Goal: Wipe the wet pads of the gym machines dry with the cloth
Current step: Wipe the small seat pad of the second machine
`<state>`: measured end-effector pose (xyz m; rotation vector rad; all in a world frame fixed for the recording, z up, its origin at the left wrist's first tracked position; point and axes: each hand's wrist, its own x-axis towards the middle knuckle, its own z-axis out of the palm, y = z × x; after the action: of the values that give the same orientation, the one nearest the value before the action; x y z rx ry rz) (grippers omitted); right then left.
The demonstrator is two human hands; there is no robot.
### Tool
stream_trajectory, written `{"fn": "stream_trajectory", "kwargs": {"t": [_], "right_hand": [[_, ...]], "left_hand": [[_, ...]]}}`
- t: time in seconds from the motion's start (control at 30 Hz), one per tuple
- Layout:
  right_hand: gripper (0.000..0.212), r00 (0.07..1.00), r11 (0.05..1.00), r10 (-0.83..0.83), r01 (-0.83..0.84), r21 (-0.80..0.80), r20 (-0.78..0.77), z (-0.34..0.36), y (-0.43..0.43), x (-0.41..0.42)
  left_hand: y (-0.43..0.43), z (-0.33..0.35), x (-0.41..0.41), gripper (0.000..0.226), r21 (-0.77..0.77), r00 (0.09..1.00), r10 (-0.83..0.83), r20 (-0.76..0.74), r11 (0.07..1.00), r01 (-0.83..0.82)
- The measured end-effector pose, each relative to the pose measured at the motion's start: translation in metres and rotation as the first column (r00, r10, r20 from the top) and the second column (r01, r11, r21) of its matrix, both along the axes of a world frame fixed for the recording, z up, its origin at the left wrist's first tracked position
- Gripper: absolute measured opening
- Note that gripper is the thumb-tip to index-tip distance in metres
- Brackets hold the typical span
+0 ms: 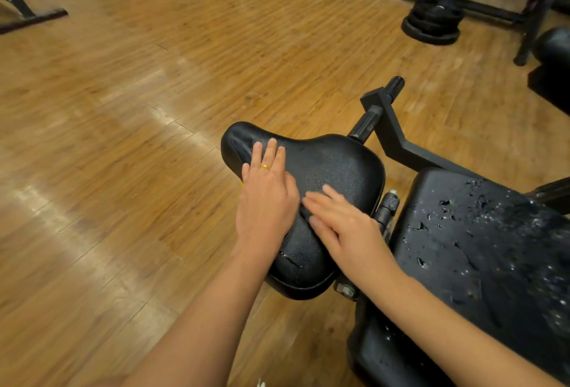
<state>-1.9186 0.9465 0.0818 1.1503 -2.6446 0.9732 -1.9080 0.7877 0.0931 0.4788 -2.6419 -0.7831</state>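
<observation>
My left hand (pixel 265 198) and right hand (pixel 342 226) lie flat, fingers straight, holding nothing, mid black saddle-shaped vinyl pad (pixel 339 164); no cloth in view, so I'd fetch it, then dry the droplet-covered black seat pad (pixel 481 257) alongside.

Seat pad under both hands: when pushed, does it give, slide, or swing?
The seat pad probably stays put: it looks mounted on a black metal frame. Its glossy pebbled vinyl looks wet, so the left hand and right hand may slip. The tear near its closer end could widen under dragging.
</observation>
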Motion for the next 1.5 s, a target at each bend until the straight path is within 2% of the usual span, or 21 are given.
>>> {"fn": "stream_trajectory", "kwargs": {"t": [0.07,0.1,0.17,0.27,0.33,0.53,0.63,0.8,1.0,1.13,1.27,1.5], "right_hand": [[0.033,0.996,0.997,0.080,-0.080,0.007,-0.029,-0.004,0.014,-0.007],[0.033,0.997,0.998,0.067,-0.066,0.020,-0.026,-0.003,0.015,-0.017],[0.032,0.998,0.998,-0.067,0.066,0.020,0.017,-0.001,0.005,-0.043],[0.033,0.947,0.950,-0.312,0.311,0.023,0.079,0.005,-0.018,-0.074],[0.034,0.929,0.933,-0.359,0.357,0.045,0.085,0.006,-0.022,-0.082],[0.037,0.951,0.960,-0.273,0.259,0.105,0.148,0.017,-0.011,-0.082],[0.037,0.949,0.958,-0.280,0.267,0.102,0.146,0.022,-0.015,-0.079],[0.036,0.987,0.996,-0.045,0.031,0.086,0.157,0.023,-0.048,-0.074],[0.036,0.979,0.991,0.126,-0.131,0.024,0.161,0.031,-0.109,-0.104],[0.034,0.978,0.978,0.189,-0.195,0.073,0.086,0.036,-0.134,-0.105],[0.033,0.960,0.958,0.279,-0.277,0.070,-0.016,0.022,-0.106,-0.088],[0.039,0.982,0.978,0.179,-0.185,0.101,0.061,0.009,-0.025,-0.046]], "left_hand": [[0.000,0.000,0.000,0.052,-0.003,1.000,-0.006,-0.006,1.000,0.006],[0.000,0.000,-0.001,0.052,-0.004,1.000,-0.008,-0.006,1.000,0.008],[0.000,-0.001,-0.002,0.052,-0.011,1.000,-0.007,-0.002,1.000,0.007],[-0.001,-0.003,-0.003,0.053,-0.040,1.000,0.000,0.006,0.999,0.000],[0.000,-0.003,-0.004,0.053,-0.060,1.000,0.000,0.019,0.998,0.001],[0.020,-0.004,0.038,0.058,-0.038,0.995,0.079,0.068,0.996,-0.077],[0.041,-0.015,0.068,0.064,-0.137,0.988,0.120,0.097,0.985,-0.106],[0.046,-0.025,0.066,0.065,-0.149,0.981,0.185,0.056,0.973,-0.175],[0.047,-0.028,0.064,0.064,-0.152,0.982,0.187,0.034,0.972,-0.179],[0.046,-0.030,0.063,0.064,-0.150,0.982,0.187,0.030,0.972,-0.180],[0.045,-0.031,0.063,0.065,-0.144,0.981,0.195,0.021,0.971,-0.190],[0.046,-0.031,0.063,0.064,-0.152,0.981,0.196,0.007,0.969,-0.193]]}}
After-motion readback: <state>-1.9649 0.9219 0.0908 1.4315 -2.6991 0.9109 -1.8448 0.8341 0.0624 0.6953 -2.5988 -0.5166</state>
